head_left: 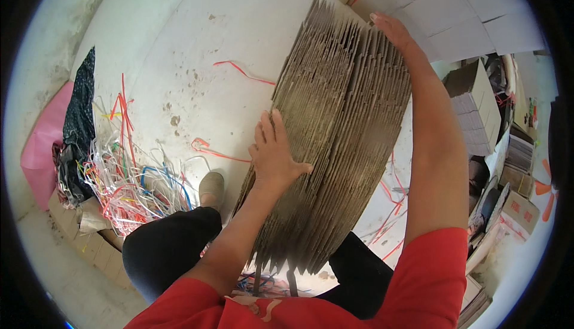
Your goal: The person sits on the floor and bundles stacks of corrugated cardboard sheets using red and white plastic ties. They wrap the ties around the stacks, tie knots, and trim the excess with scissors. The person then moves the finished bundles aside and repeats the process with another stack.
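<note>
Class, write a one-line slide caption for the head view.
Left hand spread on a thick bundle of brown sheets, right hand at its far corner, tangled straps at left.

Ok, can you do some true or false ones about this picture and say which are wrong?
1. The left hand is spread on the stack of thin sheets. True.
2. The right hand is at the stack's end nearest the person. False: it is at the far end.
3. A tangle of coloured strips lies left of the stack. True.
4. The sleeves are blue. False: they are red.
</note>
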{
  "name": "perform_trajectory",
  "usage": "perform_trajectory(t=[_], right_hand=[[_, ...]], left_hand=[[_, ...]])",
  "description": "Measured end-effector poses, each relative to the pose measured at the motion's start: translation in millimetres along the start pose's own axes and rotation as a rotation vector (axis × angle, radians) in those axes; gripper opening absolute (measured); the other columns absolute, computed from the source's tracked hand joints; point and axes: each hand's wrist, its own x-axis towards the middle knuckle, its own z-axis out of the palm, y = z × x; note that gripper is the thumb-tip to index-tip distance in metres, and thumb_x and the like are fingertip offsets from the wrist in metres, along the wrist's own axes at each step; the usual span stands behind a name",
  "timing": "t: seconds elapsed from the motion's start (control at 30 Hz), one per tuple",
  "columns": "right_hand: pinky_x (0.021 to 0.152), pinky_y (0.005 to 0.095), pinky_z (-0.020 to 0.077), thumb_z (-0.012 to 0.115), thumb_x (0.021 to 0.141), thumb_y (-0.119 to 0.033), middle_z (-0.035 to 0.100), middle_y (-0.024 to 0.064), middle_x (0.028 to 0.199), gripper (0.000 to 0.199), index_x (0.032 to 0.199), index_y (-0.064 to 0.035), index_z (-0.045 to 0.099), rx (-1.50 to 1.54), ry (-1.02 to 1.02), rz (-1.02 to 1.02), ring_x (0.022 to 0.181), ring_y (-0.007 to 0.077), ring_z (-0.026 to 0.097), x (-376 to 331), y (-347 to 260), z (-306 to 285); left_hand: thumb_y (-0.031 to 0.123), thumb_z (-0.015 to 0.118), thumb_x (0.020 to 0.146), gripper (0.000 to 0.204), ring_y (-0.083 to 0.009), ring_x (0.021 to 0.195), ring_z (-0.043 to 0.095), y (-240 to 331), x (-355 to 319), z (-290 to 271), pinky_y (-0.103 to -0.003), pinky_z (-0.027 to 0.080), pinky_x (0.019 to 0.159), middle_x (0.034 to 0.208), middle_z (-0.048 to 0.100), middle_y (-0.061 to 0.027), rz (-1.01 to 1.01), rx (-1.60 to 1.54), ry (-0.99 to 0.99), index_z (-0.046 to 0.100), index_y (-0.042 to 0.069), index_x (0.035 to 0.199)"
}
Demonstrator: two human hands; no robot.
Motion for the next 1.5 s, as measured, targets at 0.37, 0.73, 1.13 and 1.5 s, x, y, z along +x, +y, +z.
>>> perform_trajectory(t=[0.37,0.73,1.13,1.5], right_hand=[[0.073,0.0461,0.0411,0.046,0.083,-0.057,0.059,0.0263,0.083,0.063,0.079,0.0033,0.063,-0.28,-0.115,0.127,0.081,0.0418,0.056,7,-71,-21],[0.098,0.0412,0.0352,0.048,0.082,-0.059,0.055,0.0243,0.12,0.066,0.116,-0.0033,0.06,-0.327,0.123,0.268,0.11,0.0378,0.051,-15,-8,-68],[0.097,0.0381,0.0356,0.048,0.085,-0.056,0.054,0.029,0.116,0.065,0.115,-0.0002,0.059,-0.126,-0.123,0.239,0.113,0.0361,0.05,-47,38,-84],[0.092,0.041,0.0418,0.063,0.082,-0.031,0.048,0.0079,0.131,0.075,0.142,-0.0082,0.023,0.914,-0.047,0.862,0.121,0.0222,0.044,-384,-78,73]], left_hand=[[0.036,0.086,0.048,0.131,-0.0392,0.132,0.022,-8,2,0,-0.052,0.03,0.099,0.146,0.014,-0.0235,0.013,-0.005,0.029,0.003,0.003,0.143],[0.037,0.086,0.049,0.132,-0.0398,0.132,0.021,-8,2,0,-0.051,0.03,0.099,0.146,0.013,-0.0238,0.028,0.016,0.036,0.001,0.002,0.143],[0.037,0.086,0.05,0.131,-0.0409,0.131,0.023,-2,1,2,-0.051,0.031,0.099,0.146,0.014,-0.0244,0.054,0.026,0.059,0.001,0.001,0.143],[0.033,0.084,0.054,0.126,-0.0388,0.124,0.037,-41,14,-5,-0.047,0.034,0.101,0.142,0.028,-0.025,0.206,-0.441,0.044,0.001,-0.001,0.143]])
